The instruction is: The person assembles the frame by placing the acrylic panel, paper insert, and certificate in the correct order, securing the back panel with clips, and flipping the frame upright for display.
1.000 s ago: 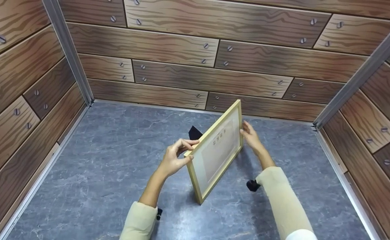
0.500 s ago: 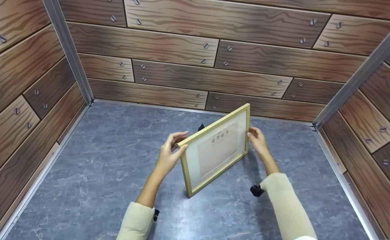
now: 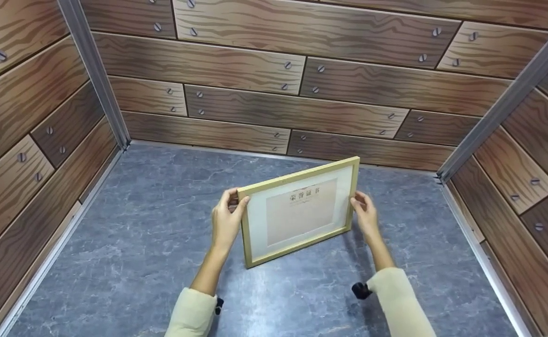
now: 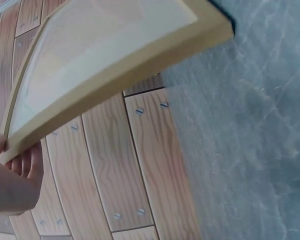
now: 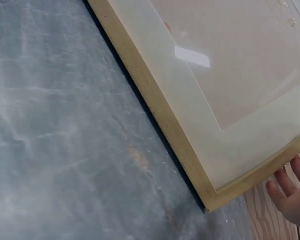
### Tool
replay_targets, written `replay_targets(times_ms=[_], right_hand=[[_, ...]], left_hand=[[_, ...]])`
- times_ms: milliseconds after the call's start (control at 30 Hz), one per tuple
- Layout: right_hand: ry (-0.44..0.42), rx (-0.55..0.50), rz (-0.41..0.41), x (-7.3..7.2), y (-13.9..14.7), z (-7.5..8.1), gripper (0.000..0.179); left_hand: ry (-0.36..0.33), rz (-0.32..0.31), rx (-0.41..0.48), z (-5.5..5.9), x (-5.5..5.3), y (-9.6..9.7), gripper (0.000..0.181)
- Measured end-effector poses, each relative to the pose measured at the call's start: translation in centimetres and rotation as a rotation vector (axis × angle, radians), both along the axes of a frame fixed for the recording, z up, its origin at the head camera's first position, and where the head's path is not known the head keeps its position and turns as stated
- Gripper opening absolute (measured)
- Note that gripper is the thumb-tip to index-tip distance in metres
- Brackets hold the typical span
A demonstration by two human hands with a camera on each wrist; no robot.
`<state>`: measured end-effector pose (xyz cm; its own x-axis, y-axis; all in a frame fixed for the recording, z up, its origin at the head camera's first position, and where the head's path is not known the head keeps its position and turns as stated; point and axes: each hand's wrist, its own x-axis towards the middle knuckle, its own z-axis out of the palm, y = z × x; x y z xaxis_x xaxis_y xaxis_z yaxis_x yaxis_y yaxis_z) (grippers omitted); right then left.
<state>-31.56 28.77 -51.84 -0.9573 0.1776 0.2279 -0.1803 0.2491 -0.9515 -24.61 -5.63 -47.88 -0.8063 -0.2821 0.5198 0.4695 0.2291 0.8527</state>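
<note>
A picture frame (image 3: 297, 175) with a light wooden border stands nearly upright on the blue-grey marbled surface, its front turned toward me. Inside it is a pale mat around a pinkish certificate (image 3: 301, 220) with a line of dark characters at the top. My left hand (image 3: 226, 220) grips the upper left corner, thumb in front and fingers behind, as the left wrist view also shows. At the right side edge, my right hand (image 3: 365, 215) holds the frame between thumb and fingers. In the right wrist view those fingers (image 5: 285, 185) curl behind the border. The frame's back is hidden.
Wood-plank patterned panels rise at the back (image 3: 236, 100), left (image 3: 30, 145) and right (image 3: 527, 178), joined by grey metal corner posts (image 3: 98, 75). The marbled surface (image 3: 152, 224) extends around the frame. A small black device (image 3: 361, 290) sits at the right cuff.
Both hands have turned the picture frame from a steep angle to face me more squarely. Its left end moved left and away, its right end moved right and nearer. The black stand behind is now hidden.
</note>
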Motion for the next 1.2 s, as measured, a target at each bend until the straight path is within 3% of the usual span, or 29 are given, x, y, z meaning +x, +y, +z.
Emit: replay_targets(times_ms=[167,500,667,900,1200], right_hand=[[0.007,-0.029,-0.035,0.9,0.3,-1.2,0.039],[0.055,0.024,-0.087,5.2,-1.3,0.1,0.03],[0.035,-0.01,-0.07,5.8,-0.5,-1.3,0.032],[0.014,-0.043,-0.059,8.7,-1.5,0.2,0.028],[0.004,-0.089,-0.041,9.7,-0.4,-2.3,0.026]], left_hand=[[-0.04,0.044,0.002,-0.7,0.3,-0.2,0.026],[-0.114,0.064,0.059,-1.0,-0.3,-1.0,0.025],[-0.145,0.046,0.061,-0.8,-0.7,-1.5,0.026],[-0.147,0.03,0.035,-0.7,-1.0,-2.1,0.027],[-0.165,0.027,0.002,-0.6,-1.0,-2.3,0.026]])
